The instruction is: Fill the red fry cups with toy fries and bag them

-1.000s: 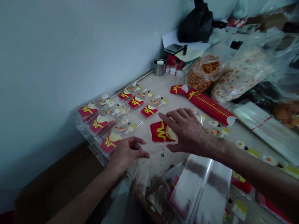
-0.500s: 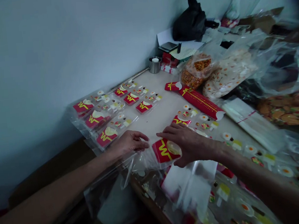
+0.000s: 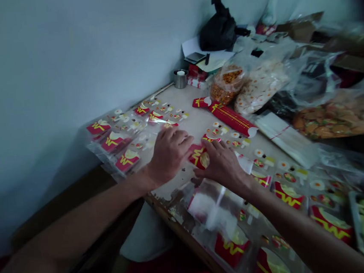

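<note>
My right hand [image 3: 221, 162] grips a red fries carton [image 3: 197, 156] with a yellow zigzag and a pale round patch at its top, thumb below and fingers above. This carton was inside a clear plastic bag, now mostly hidden between the hands. My left hand [image 3: 172, 152] is just left of it, fingers curled in, and a shiny fold of clear plastic [image 3: 158, 121] shows beyond its knuckles. Bagged red cartons [image 3: 127, 159] with small food-shaped pieces lie in rows left of that hand. Below my right forearm are more bagged cartons [image 3: 233, 248] and white sheets [image 3: 214, 206] under plastic.
Along the back sit a metal cup [image 3: 181, 79] and a black bag [image 3: 218, 25]. A stack of nested red cartons [image 3: 231, 118] lies mid-table, near clear bags of small pieces [image 3: 261, 86]. A tray of pale strips [image 3: 356, 222] stands at the right; a wooden table edge [image 3: 178, 229] runs below.
Both hands have moved up and away from the table's front edge with the bagged carton. My left hand has turned over, its knuckles now upward. The camera view has shifted slightly right.
</note>
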Action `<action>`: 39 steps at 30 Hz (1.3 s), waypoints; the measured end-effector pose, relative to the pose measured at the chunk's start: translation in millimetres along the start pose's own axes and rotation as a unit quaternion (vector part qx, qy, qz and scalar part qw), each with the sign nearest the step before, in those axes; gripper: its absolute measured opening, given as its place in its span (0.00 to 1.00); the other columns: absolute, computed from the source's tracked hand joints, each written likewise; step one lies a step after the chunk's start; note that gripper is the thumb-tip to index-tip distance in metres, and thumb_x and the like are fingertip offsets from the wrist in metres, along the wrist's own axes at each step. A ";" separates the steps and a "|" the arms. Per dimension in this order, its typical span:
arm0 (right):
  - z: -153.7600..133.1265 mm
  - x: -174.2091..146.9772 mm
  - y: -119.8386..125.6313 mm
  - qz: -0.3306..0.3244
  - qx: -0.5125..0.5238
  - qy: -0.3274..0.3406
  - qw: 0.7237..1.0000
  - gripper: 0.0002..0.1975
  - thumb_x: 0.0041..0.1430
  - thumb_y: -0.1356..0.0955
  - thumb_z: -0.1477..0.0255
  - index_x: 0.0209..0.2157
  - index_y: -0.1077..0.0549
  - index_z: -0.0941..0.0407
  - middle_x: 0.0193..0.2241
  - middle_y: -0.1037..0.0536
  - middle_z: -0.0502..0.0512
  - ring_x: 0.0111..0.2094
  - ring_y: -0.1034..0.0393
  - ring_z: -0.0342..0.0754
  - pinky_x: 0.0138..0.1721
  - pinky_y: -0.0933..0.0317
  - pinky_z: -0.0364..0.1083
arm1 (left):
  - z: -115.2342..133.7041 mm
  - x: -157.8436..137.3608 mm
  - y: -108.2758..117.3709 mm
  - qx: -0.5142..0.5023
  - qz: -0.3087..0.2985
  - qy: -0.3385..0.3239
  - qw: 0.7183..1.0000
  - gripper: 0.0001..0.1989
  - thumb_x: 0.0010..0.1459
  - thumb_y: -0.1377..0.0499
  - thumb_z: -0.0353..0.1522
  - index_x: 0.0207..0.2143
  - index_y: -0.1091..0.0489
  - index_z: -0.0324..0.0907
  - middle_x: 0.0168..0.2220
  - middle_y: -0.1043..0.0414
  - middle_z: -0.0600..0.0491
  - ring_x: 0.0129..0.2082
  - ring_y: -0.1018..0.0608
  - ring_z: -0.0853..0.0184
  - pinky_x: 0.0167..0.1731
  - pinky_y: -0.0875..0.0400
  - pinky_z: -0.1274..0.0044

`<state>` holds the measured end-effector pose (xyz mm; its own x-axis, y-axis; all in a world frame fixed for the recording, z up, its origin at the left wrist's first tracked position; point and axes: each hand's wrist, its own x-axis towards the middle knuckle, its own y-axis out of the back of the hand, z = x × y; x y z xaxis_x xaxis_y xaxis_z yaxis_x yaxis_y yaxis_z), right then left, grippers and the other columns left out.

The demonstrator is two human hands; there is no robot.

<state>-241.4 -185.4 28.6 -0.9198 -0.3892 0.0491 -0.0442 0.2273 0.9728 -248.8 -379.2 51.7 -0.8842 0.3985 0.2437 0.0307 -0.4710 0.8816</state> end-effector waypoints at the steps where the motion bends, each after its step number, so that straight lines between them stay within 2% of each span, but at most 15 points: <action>1: 0.7 0.2 -2.2 -0.003 0.000 -0.030 1.000 0.45 0.47 0.26 0.54 0.63 0.39 0.60 0.54 0.29 0.72 0.54 0.37 0.70 0.50 0.41 0.62 | 3.9 -5.9 -8.9 0.022 0.013 -0.009 1.000 0.22 0.57 0.37 0.32 0.55 0.30 0.41 0.50 0.26 0.44 0.49 0.26 0.56 0.52 0.34 0.66; 3: 0.5 2.1 -9.3 -0.006 -0.001 -0.067 0.998 0.43 0.48 0.27 0.55 0.62 0.38 0.60 0.53 0.28 0.72 0.54 0.37 0.70 0.49 0.40 0.62 | 4.9 -12.4 -29.1 0.041 0.010 0.003 0.999 0.21 0.55 0.36 0.34 0.52 0.28 0.40 0.49 0.27 0.43 0.50 0.27 0.55 0.52 0.33 0.67; 6: -4.0 5.5 -22.5 -0.011 0.000 -0.104 0.994 0.43 0.50 0.27 0.57 0.62 0.40 0.63 0.53 0.29 0.75 0.54 0.37 0.70 0.49 0.39 0.62 | -2.6 -5.8 -53.0 0.050 -0.058 0.020 0.997 0.14 0.58 0.39 0.33 0.46 0.26 0.38 0.45 0.26 0.44 0.47 0.25 0.58 0.48 0.31 0.70; 11: -4.8 -3.6 -25.8 -0.049 0.003 -0.124 0.991 0.49 0.50 0.26 0.56 0.65 0.46 0.64 0.55 0.31 0.76 0.54 0.36 0.69 0.49 0.39 0.60 | -14.6 13.4 -59.3 0.093 -0.150 0.003 0.984 0.07 0.59 0.41 0.31 0.36 0.23 0.38 0.36 0.23 0.44 0.38 0.21 0.59 0.40 0.30 0.72; 15: 9.8 -28.9 -13.6 -0.077 -0.058 -0.124 0.988 0.46 0.39 0.21 0.55 0.57 0.36 0.60 0.51 0.29 0.71 0.52 0.35 0.69 0.46 0.38 0.62 | -12.5 15.7 -60.9 0.104 -0.134 0.013 0.985 0.09 0.61 0.44 0.29 0.36 0.23 0.37 0.36 0.22 0.43 0.38 0.21 0.60 0.38 0.31 0.73; 20: 11.6 -43.1 -9.3 -0.031 -0.024 -0.140 0.989 0.32 0.43 0.23 0.58 0.49 0.30 0.54 0.46 0.26 0.65 0.48 0.34 0.65 0.40 0.36 0.57 | 27.4 2.2 -70.2 0.048 -0.063 -0.061 0.995 0.09 0.62 0.45 0.25 0.36 0.25 0.38 0.36 0.23 0.45 0.39 0.22 0.62 0.39 0.31 0.74; 22: 9.3 -40.9 -8.5 0.015 -0.005 -0.114 0.993 0.35 0.46 0.24 0.58 0.54 0.32 0.55 0.50 0.27 0.67 0.50 0.35 0.65 0.44 0.36 0.58 | 39.5 -4.0 -68.1 0.009 -0.016 -0.077 0.997 0.08 0.62 0.44 0.25 0.34 0.26 0.39 0.35 0.23 0.48 0.37 0.22 0.63 0.38 0.32 0.74; 24: 11.6 -41.0 -6.2 0.063 0.034 -0.105 0.992 0.44 0.45 0.23 0.56 0.61 0.37 0.58 0.57 0.32 0.70 0.56 0.39 0.69 0.49 0.38 0.61 | 39.1 -6.2 -61.4 -0.014 0.026 -0.036 0.999 0.06 0.61 0.43 0.25 0.32 0.27 0.40 0.33 0.23 0.49 0.35 0.23 0.65 0.37 0.33 0.75; 26: 19.5 -46.5 -4.6 0.099 0.131 -0.151 0.975 0.51 0.43 0.23 0.53 0.64 0.40 0.59 0.62 0.36 0.71 0.58 0.39 0.69 0.51 0.37 0.62 | 28.9 -4.4 -53.1 -0.030 0.058 0.023 0.998 0.06 0.59 0.42 0.26 0.30 0.27 0.41 0.31 0.23 0.51 0.33 0.24 0.66 0.35 0.35 0.76; 28: 29.4 -55.7 -6.5 0.072 0.314 -0.238 0.916 0.45 0.47 0.25 0.50 0.61 0.36 0.58 0.57 0.30 0.69 0.50 0.31 0.62 0.44 0.33 0.58 | 17.4 -1.6 -47.0 -0.044 0.065 0.052 0.996 0.06 0.58 0.42 0.26 0.28 0.28 0.42 0.30 0.23 0.52 0.32 0.24 0.67 0.34 0.35 0.77; 29: 33.4 -60.2 -9.2 0.036 0.424 -0.276 0.861 0.39 0.50 0.26 0.51 0.58 0.32 0.57 0.52 0.26 0.67 0.42 0.28 0.56 0.38 0.31 0.53 | 13.6 -0.9 -45.7 -0.052 0.064 0.055 0.995 0.07 0.57 0.42 0.26 0.27 0.28 0.42 0.30 0.23 0.52 0.32 0.24 0.67 0.35 0.35 0.77; 32: 37.0 -67.2 -21.1 -0.050 0.694 -0.323 0.642 0.23 0.51 0.24 0.57 0.44 0.24 0.57 0.38 0.20 0.60 0.25 0.34 0.41 0.22 0.38 0.42 | 11.2 -3.7 -49.2 -0.069 0.066 0.057 0.994 0.09 0.58 0.44 0.25 0.26 0.29 0.43 0.30 0.23 0.53 0.33 0.24 0.68 0.38 0.34 0.78; 34: 32.5 -65.6 -28.0 -0.039 0.771 -0.330 0.544 0.18 0.48 0.22 0.62 0.37 0.22 0.57 0.32 0.20 0.56 0.21 0.37 0.37 0.17 0.44 0.38 | 12.6 -8.9 -54.4 -0.057 0.079 0.050 0.994 0.09 0.59 0.45 0.25 0.26 0.29 0.42 0.30 0.24 0.52 0.32 0.25 0.68 0.39 0.34 0.78; 36: 25.0 -61.5 -31.4 -0.017 0.791 -0.334 0.512 0.16 0.47 0.21 0.62 0.34 0.22 0.57 0.29 0.21 0.53 0.19 0.37 0.35 0.16 0.46 0.36 | 11.5 -13.8 -58.6 -0.036 0.094 0.033 0.994 0.09 0.59 0.45 0.25 0.26 0.29 0.41 0.29 0.24 0.51 0.31 0.25 0.68 0.36 0.34 0.78; 39: 12.3 -55.4 -32.5 0.010 0.775 -0.320 0.545 0.17 0.46 0.21 0.62 0.35 0.20 0.58 0.30 0.20 0.53 0.17 0.38 0.34 0.14 0.49 0.35 | 7.0 -16.6 -62.0 -0.030 0.122 0.022 0.992 0.09 0.57 0.44 0.24 0.26 0.29 0.41 0.28 0.24 0.52 0.30 0.25 0.68 0.33 0.36 0.78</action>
<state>-193.8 -160.2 -8.5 -0.8517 -0.0939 -0.5156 0.1487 0.9001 -0.4095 -232.8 -351.1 -4.2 -0.8736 0.2330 0.4272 0.2191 -0.5956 0.7728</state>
